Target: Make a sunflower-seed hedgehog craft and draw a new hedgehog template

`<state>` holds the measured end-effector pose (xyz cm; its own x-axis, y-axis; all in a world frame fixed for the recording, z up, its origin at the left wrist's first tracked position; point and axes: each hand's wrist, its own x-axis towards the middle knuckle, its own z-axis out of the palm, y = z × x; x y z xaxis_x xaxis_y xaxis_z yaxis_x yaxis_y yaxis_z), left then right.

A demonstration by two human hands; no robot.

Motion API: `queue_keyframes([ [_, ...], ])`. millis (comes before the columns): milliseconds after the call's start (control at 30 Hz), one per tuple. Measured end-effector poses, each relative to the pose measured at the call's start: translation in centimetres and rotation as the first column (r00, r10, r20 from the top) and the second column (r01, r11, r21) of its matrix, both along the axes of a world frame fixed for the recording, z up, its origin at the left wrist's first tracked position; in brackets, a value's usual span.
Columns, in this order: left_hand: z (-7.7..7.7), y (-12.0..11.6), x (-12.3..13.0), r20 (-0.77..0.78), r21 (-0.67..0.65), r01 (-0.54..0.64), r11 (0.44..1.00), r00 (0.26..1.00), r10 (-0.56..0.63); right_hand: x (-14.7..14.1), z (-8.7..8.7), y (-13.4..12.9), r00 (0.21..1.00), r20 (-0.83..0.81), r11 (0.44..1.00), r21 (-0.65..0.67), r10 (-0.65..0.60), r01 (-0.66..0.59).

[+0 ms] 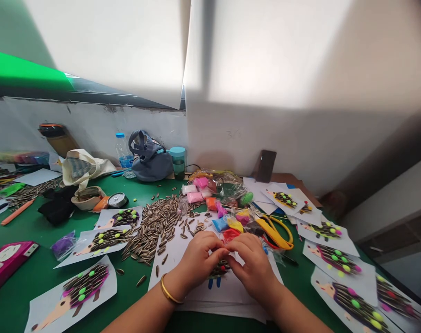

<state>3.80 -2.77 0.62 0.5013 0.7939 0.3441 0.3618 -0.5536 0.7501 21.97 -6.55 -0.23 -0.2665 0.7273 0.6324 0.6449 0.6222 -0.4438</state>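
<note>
My left hand, with a gold bracelet at the wrist, and my right hand meet over the middle of the table. Fingers on both are bent and pinched together, tip to tip; whatever is between them is hidden. Below the fingertips lies a sheet of white paper bearing a partly covered hedgehog picture. It shows seed spines, a red dot and two blue feet. Just beyond the hands are bags of red clay, yellow clay and blue clay.
Striped sunflower seeds are heaped left of the paper. Yellow-handled scissors lie to the right. Finished hedgehog cards flank both sides. A phone leans on the wall; a bottle and a blue bag stand behind.
</note>
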Motion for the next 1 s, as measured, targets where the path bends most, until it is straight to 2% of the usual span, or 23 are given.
queue_keyframes([
  [367,0.06,-0.01,-0.06,0.008,-0.002,0.005,1.0,1.0,-0.005,0.03,0.15,-0.05,1.0,-0.002,1.0,0.004,-0.016,0.016],
  [667,0.11,-0.14,-0.08,-0.021,0.03,0.054,0.998,0.998,-0.053,0.0,0.5,-0.09,1.0,-0.008,0.999,0.036,-0.013,0.013],
  [867,0.35,-0.1,0.01,0.007,0.01,-0.006,1.0,1.0,0.006,0.26,0.25,0.11,0.999,-0.022,0.999,-0.002,-0.039,0.039],
  [1000,0.41,-0.11,0.0,0.003,0.007,0.006,1.0,1.0,-0.006,0.32,-0.05,0.26,0.999,-0.011,0.999,-0.003,-0.04,0.04],
])
